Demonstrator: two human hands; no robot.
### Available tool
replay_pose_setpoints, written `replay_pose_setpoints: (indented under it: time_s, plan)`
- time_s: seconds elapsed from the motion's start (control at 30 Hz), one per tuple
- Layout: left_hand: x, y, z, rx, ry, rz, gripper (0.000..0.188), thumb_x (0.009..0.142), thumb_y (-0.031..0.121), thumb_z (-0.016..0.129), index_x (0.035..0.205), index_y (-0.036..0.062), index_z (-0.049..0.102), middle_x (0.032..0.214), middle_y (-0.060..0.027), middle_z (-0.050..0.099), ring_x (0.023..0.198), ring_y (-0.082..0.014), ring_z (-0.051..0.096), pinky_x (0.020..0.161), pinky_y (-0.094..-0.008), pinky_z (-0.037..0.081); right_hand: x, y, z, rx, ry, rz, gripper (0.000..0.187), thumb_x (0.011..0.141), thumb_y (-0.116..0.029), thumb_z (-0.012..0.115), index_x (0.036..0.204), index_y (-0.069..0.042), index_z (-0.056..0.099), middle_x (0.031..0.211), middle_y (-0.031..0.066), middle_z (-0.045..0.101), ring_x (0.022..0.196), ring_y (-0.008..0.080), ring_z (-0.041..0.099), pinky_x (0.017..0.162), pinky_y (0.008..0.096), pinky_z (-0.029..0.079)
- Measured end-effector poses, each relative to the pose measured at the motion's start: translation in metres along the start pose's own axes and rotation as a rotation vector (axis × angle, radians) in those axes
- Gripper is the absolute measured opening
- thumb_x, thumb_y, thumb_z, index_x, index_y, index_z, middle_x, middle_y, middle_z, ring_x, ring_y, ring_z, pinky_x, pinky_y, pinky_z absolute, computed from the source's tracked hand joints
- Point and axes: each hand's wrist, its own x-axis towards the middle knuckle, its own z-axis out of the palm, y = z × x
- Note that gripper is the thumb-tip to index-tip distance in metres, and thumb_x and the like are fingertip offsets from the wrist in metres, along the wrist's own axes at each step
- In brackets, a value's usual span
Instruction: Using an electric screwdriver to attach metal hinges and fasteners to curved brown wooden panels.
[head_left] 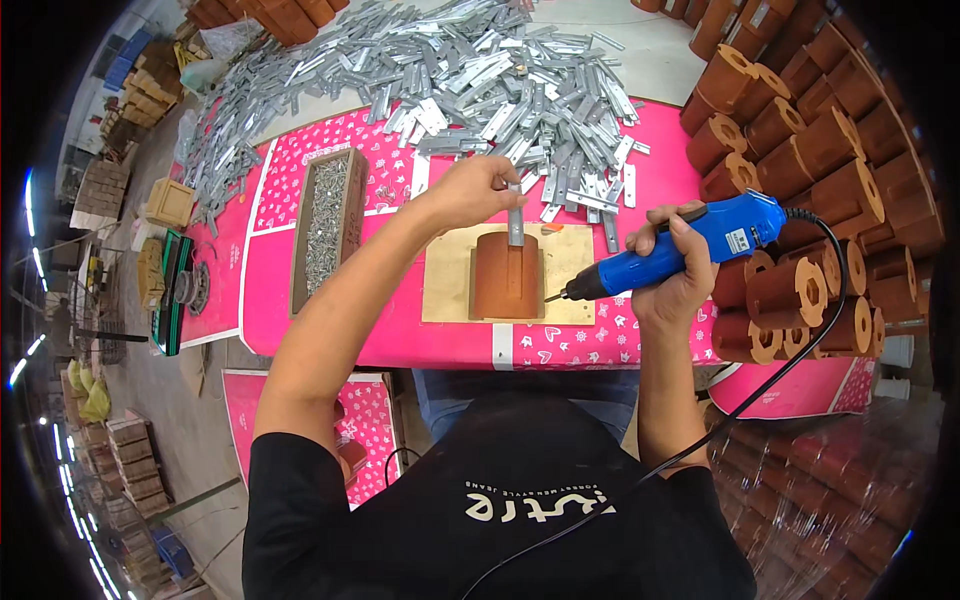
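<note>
the left arm stretches forward and slants inward, the left hand pinching with its fingers; the right forearm points ahead, the right hand curled in a grip.

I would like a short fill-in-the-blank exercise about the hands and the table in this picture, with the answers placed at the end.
1. The right hand grips a power tool whose casing is ____.
2. A metal strip is held by the ____ hand.
3. The table cover is mainly ____, with white patterns.
4. The large stack of brown tubes is on the ____ side, opposite the long box.

Missing words: blue; left; pink; right.
</note>
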Motion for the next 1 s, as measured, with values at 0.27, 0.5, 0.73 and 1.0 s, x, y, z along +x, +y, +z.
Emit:
replay_pose_setpoints:
  time_s: [0.27, 0.5, 0.73, 1.0]
  plan:
    - [0.010, -0.010, 0.011, -0.135, -0.055, -0.048, 0.028, 0.083, 0.016, 0.070, 0.102, -0.0020, 0.061, 0.080, -0.0067, 0.062, 0.073, -0.0121, 0.056, 0.064, -0.0281, 0.043, -0.008, -0.001, 0.008, 0.011, -0.041, 0.051, 0.025, 0.078, -0.010, 0.060, 0.101, -0.004, 0.051, 0.083, 0.0141, 0.062, 0.057, 0.0191, 0.056, 0.060, 0.0368, 0.049]
    - [-0.007, -0.002, 0.010, -0.221, -0.055, -0.137, 0.054, 0.076, 0.017, 0.076, 0.120, -0.0046, 0.053, 0.092, -0.0125, 0.062, 0.083, -0.0194, 0.060, 0.073, -0.0313, 0.048, -0.026, -0.021, 0.014, -0.410, -0.294, 0.334, 0.022, 0.075, -0.007, 0.062, 0.095, 0.001, 0.057, 0.084, 0.0138, 0.067, 0.061, 0.0133, 0.060, 0.057, 0.0273, 0.050]
    - [0.001, -0.007, 0.015, -0.336, -0.093, -0.143, 0.049, 0.079, 0.011, 0.074, 0.120, -0.0030, 0.050, 0.082, -0.0052, 0.058, 0.074, -0.0120, 0.055, 0.064, -0.0256, 0.043, -0.069, 0.000, 0.014, -1.308, -0.931, 0.168, 0.067, 0.066, -0.014, 0.066, 0.131, -0.006, 0.050, 0.104, 0.0152, 0.067, 0.085, 0.0344, 0.066, 0.076, 0.0382, 0.053]
    - [-0.015, 0.007, 0.005, 0.159, -0.044, 0.026, 0.049, 0.080, 0.029, 0.071, 0.115, -0.0005, 0.055, 0.100, -0.0204, 0.064, 0.092, -0.0322, 0.063, 0.081, -0.0386, 0.048, -0.081, 0.009, 0.012, -1.340, -0.917, 0.135, 0.033, 0.068, -0.017, 0.068, 0.094, -0.002, 0.054, 0.135, 0.0171, 0.049, 0.084, 0.0379, 0.065, 0.069, 0.0432, 0.054]
